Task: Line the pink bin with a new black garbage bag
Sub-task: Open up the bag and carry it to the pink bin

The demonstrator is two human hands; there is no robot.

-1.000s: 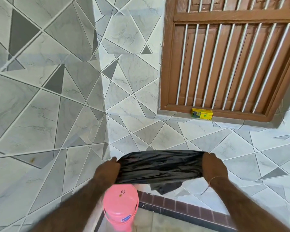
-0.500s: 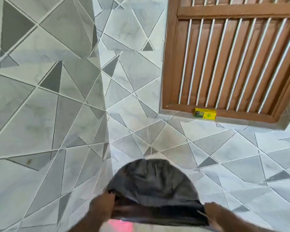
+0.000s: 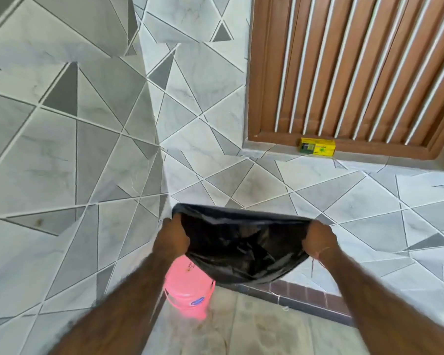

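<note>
Two hands engaged: left hand [image 3: 171, 239] and right hand [image 3: 318, 239] each closed in a fist on opposite ends of the bag [image 3: 241, 248] mouth, stretched taut between them at arm's length. Bag black, thin, glossy, creased; hanging slack below the hands, mouth barely parted. Bin [image 3: 187, 290] pink, round, with a sticker on its side, standing on the floor below and just inside the left hand, partly hidden by the bag's lower edge. Recommended for the step in hand: part the mouth wider, centre it over the bin, lower the slack end inside first, then fold the edge over the rim
</note>
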